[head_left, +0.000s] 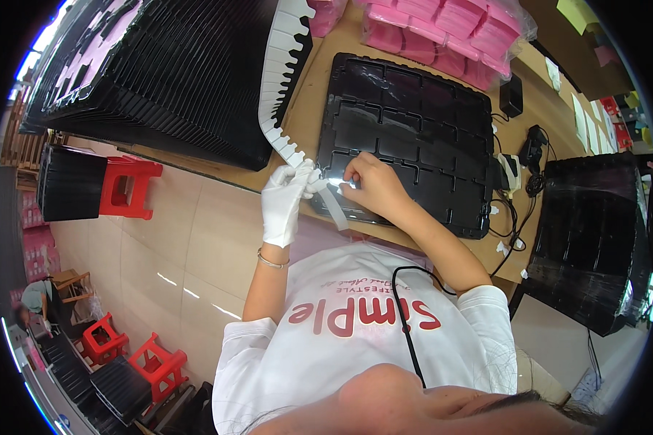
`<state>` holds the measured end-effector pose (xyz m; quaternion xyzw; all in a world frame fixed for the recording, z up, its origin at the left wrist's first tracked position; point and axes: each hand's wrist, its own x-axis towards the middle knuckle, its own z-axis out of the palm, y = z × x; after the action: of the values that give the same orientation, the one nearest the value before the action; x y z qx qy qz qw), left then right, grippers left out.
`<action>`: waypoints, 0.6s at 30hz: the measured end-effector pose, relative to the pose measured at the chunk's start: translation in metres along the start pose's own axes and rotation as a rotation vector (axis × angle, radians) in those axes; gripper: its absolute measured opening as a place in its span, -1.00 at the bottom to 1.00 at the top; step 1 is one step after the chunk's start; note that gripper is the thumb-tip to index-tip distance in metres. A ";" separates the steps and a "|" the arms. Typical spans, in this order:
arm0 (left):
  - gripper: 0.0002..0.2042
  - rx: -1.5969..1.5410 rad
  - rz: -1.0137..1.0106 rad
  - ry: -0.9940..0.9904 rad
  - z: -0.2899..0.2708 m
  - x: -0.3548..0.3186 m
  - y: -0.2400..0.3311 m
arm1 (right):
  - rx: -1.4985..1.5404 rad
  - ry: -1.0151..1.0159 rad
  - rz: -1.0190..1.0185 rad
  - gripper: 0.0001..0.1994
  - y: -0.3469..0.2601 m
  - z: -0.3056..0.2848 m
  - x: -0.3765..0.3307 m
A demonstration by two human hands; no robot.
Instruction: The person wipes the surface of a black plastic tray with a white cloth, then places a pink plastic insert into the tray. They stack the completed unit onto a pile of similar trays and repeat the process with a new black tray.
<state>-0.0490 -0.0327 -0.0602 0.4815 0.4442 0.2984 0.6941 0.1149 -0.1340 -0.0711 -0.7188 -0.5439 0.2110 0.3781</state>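
My left hand (284,199), in a white glove, is closed on a long white notched strip (277,80) that runs up over the table edge. A loose tail of the strip (337,210) hangs down between my hands. My right hand (374,185) is bare, and its fingertips pinch the strip's small white end at the near edge of a black compartment tray (413,123). The tray lies flat on the wooden table (313,94), and its compartments look empty.
A tall stack of black trays (174,72) fills the upper left, and another stack (588,232) stands at the right. Bagged pink packets (450,32) lie behind the tray. Cables and a black adapter (511,94) sit to its right. Red stools (127,187) and a crouching person (36,297) are on the floor at the left.
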 end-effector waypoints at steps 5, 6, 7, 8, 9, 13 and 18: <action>-0.84 0.025 -0.020 -0.009 -0.002 -0.001 -0.001 | -0.035 -0.012 0.073 -0.87 -0.002 0.001 0.001; -0.84 0.020 -0.021 -0.009 -0.002 -0.001 -0.001 | -0.029 -0.017 0.066 -0.87 -0.002 0.000 0.001; -0.84 0.015 -0.023 -0.008 -0.002 -0.001 0.000 | -0.022 -0.022 0.059 -0.88 -0.002 0.000 0.001; -0.84 0.008 -0.020 -0.009 -0.001 -0.002 0.001 | -0.015 -0.028 0.052 -0.88 -0.001 -0.001 0.002; -0.84 0.002 -0.018 -0.009 -0.002 -0.002 0.002 | -0.001 -0.057 0.027 -0.88 0.000 -0.002 0.002; -0.84 -0.001 -0.012 0.003 0.000 -0.001 0.003 | 0.106 -0.104 -0.055 -0.87 0.006 -0.006 -0.002; -0.86 0.010 0.004 -0.013 0.001 0.000 0.004 | 0.087 -0.031 -0.053 -0.86 0.000 -0.008 -0.005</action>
<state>-0.0483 -0.0319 -0.0559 0.4878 0.4401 0.2943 0.6941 0.1187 -0.1410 -0.0667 -0.6836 -0.5589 0.2355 0.4061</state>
